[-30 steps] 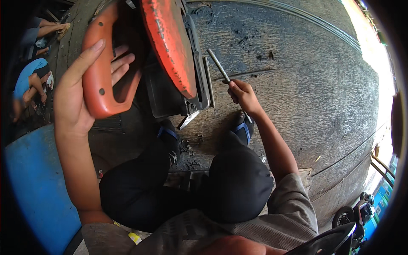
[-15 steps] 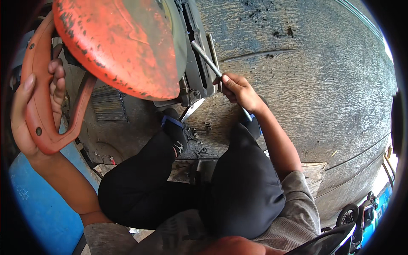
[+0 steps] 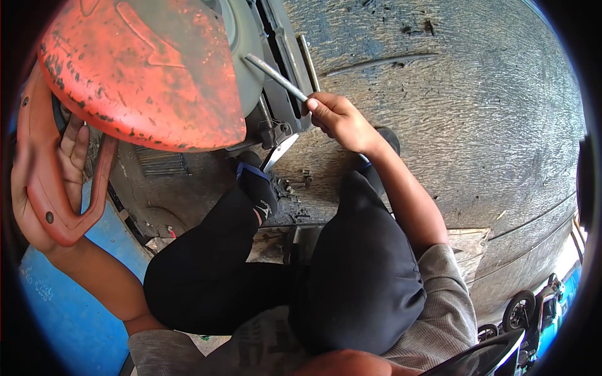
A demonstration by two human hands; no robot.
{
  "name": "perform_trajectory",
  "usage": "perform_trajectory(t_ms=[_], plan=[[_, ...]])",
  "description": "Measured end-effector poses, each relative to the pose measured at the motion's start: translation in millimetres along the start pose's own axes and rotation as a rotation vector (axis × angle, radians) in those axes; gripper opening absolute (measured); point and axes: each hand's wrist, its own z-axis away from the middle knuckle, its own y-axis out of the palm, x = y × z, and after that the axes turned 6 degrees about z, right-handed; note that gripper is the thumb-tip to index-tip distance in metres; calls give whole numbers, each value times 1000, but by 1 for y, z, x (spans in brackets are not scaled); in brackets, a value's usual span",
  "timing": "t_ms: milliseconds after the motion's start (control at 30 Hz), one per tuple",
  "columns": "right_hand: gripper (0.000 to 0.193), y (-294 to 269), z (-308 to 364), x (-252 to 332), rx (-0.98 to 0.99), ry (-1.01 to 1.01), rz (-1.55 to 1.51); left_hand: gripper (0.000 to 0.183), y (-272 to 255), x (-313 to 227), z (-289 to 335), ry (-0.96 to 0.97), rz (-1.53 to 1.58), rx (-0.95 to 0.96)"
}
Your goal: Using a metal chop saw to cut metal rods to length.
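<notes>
A cut-off saw with a worn orange-red guard (image 3: 138, 81) stands at the upper left, its grey cutting disc (image 3: 249, 75) showing along the guard's right side. My left hand (image 3: 74, 153) is closed around the saw's orange loop handle (image 3: 47, 172) at the far left. In my right hand (image 3: 338, 122) is a thin metal rod (image 3: 276, 76), slanting up and left. Its far end overlaps the disc's edge in view; whether they touch I cannot tell. The saw's dark base (image 3: 288, 62) lies beneath the rod, with a threaded screw (image 3: 264, 111) near the guard's lower corner.
Several cut rods (image 3: 163, 163) lie in a bundle on the worn wooden floor (image 3: 451, 125) left of my feet. Small metal pieces (image 3: 295, 188) are scattered between my shoes. A blue surface (image 3: 69, 301) is at lower left; a motorcycle (image 3: 530, 313) stands at lower right.
My right hand has moved the rod left, so its end now overlaps the disc. The saw's guard and handle, with my left hand on it, appear farther left; the handle is also lower.
</notes>
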Motion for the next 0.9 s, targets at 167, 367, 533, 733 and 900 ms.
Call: perform_trajectory(t_ms=[167, 367, 533, 733, 900], plan=[[33, 4, -3, 3, 10, 19, 40, 55, 0, -3, 0, -77, 8, 6], [34, 2, -4, 1, -23, 29, 120, 54, -2, -3, -1, -53, 1, -19], [32, 4, -3, -2, -61, -16, 179, 54, -5, -4, 0, -32, -25, -28], [30, 8, -4, 0, -111, -33, 246, 54, -1, -7, -4, -16, -56, 23], [30, 6, -6, 3, -185, -91, 352, 53, -3, -3, -2, -52, 9, 36]])
